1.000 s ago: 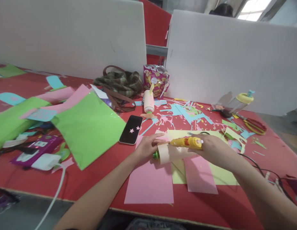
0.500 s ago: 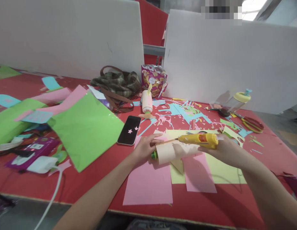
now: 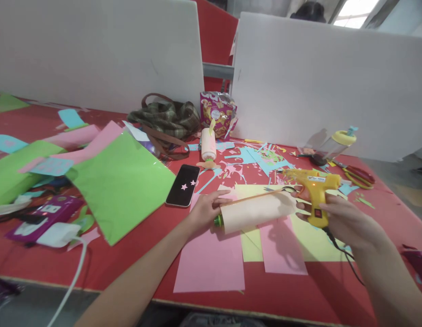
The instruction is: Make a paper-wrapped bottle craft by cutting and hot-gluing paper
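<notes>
My left hand (image 3: 204, 210) grips the left end of a bottle wrapped in cream paper (image 3: 258, 212), its fingertips on the paper's upper edge. A green cap (image 3: 218, 220) sticks out at that end. The bottle lies on its side over pink sheets (image 3: 211, 265) and a yellow sheet (image 3: 323, 243). In my right hand (image 3: 349, 222) is a yellow glue gun (image 3: 318, 197), held upright by its grip near the bottle's right end. Its nozzle points left, above the table and apart from the paper. Scissors (image 3: 287, 188) show partly behind the roll.
Left of the bottle lie a phone (image 3: 184, 184) with pink stars on it and a green sheet (image 3: 122, 181). Paper scraps (image 3: 258, 159), a paper-wrapped bottle (image 3: 208, 144) and a snack bag (image 3: 218, 111) stand behind. Pliers-like red-handled tool (image 3: 359, 176) and clear bottle (image 3: 333, 145) sit right.
My right hand has lifted the glue gun off the paper's upper edge and moved it right, turning it upright. The left hand keeps its place on the bottle.
</notes>
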Demonstrator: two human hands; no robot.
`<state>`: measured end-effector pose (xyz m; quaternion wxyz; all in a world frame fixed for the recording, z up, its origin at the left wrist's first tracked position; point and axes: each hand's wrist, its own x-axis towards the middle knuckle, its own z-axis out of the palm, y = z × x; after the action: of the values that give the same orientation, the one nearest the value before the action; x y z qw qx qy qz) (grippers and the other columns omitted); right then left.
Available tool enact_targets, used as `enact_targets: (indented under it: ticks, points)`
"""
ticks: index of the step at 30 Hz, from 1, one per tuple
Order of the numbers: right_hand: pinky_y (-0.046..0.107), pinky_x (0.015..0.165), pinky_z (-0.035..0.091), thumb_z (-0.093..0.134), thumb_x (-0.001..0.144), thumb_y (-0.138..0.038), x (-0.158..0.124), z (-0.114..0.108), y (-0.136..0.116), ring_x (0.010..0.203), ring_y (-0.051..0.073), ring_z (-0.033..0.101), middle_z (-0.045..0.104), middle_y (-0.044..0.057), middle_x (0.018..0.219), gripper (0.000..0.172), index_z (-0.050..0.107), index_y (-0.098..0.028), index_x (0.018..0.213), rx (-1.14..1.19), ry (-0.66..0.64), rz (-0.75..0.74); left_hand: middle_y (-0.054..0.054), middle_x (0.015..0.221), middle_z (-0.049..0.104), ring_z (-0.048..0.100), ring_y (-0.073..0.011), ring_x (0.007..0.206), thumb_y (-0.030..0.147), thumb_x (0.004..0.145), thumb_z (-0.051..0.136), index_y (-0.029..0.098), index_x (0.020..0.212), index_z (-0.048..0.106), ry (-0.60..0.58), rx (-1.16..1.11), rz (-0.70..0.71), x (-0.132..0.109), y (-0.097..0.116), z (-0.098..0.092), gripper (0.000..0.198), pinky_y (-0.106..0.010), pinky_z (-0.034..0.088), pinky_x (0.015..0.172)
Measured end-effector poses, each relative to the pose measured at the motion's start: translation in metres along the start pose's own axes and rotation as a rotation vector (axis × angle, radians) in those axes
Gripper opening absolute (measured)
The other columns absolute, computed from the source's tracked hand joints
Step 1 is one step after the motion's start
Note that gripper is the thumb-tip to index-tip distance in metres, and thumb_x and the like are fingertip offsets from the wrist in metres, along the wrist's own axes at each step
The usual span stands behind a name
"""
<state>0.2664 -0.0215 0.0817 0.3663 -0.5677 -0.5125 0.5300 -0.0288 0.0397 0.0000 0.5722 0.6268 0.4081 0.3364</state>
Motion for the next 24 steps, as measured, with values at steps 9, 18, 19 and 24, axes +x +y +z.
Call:
enact_targets:
  ticks: [9, 18, 19, 24]
  points:
    - [0.035, 0.055, 0.049, 0.057, 0.064, -0.052, -0.018, -0.005, 0.001, 0.063, 0.019, 0.056, 0.056, 0.007, 0.082, 0.044, 0.054, -0.025, 0.099, 0.059, -0.320, 0.038, -0.012, 0.095, 0.065, 0.059, -0.0214, 0.091, 0.016, 0.069, 0.053, 0.013, 0.113, 0.048, -0.004, 0.062, 0.026, 0.001, -0.002, -0.002, 0.044, -0.029, 0.046, 0.076]
    - [0.025, 0.047, 0.045, 0.060, 0.066, -0.044, -0.008, 0.016, -0.006, 0.056, 0.014, 0.055, 0.054, 0.004, 0.072, 0.047, 0.050, -0.015, 0.102, -0.053, -0.525, 0.140, -0.010, 0.093, 0.066, 0.060, -0.0210, 0.090, 0.015, 0.069, 0.053, 0.014, 0.112, 0.049, 0.015, 0.016, 0.008, 0.001, -0.003, 0.002, 0.043, -0.030, 0.047, 0.075]
    - [0.025, 0.048, 0.046, 0.060, 0.067, -0.042, -0.007, 0.019, -0.006, 0.057, 0.014, 0.056, 0.054, 0.004, 0.074, 0.045, 0.049, -0.014, 0.101, -0.059, -0.515, 0.151, -0.010, 0.093, 0.066, 0.060, -0.0210, 0.090, 0.014, 0.068, 0.053, 0.013, 0.112, 0.049, 0.018, 0.010, 0.005, 0.001, -0.002, 0.002, 0.044, -0.030, 0.047, 0.075]
    - [0.024, 0.048, 0.047, 0.060, 0.070, -0.034, 0.000, 0.030, -0.005, 0.055, 0.011, 0.055, 0.052, 0.003, 0.076, 0.033, 0.049, -0.014, 0.094, 0.030, -0.517, 0.162, -0.010, 0.092, 0.066, 0.060, -0.0207, 0.090, 0.013, 0.068, 0.053, 0.013, 0.111, 0.049, 0.012, 0.006, 0.021, 0.000, 0.000, 0.002, 0.043, -0.028, 0.047, 0.073]
